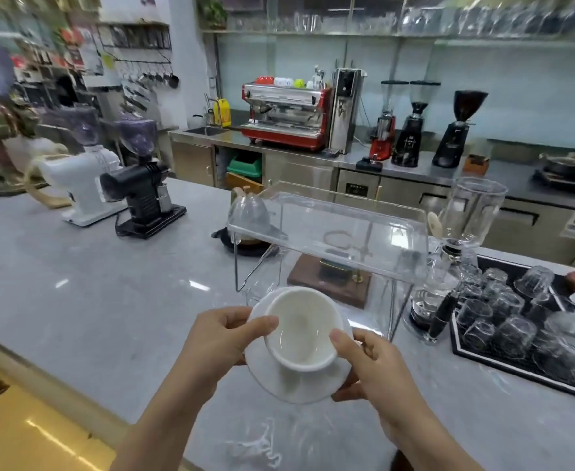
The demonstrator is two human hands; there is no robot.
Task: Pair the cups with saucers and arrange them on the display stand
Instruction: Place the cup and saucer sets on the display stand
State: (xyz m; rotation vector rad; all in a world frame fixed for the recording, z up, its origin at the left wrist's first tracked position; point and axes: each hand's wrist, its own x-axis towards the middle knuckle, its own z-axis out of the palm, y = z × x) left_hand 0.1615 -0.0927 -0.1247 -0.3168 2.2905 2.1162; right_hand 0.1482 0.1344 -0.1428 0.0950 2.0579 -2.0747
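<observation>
Both hands — left hand [216,345], right hand [376,367] — hold saucer [279,385], cup [301,329]

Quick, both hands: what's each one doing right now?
Left hand: grips the saucer, thumb on the cup rim.
Right hand: grips the saucer's other side, thumb on the cup.

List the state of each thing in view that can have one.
white cup: upright, empty, sitting on the saucer
saucer: held above the counter
left hand: grips the saucer, thumb on the cup rim
right hand: grips the saucer, thumb on the cup rim
clear display stand: top shelf bare
glasses on tray: upside down
</observation>
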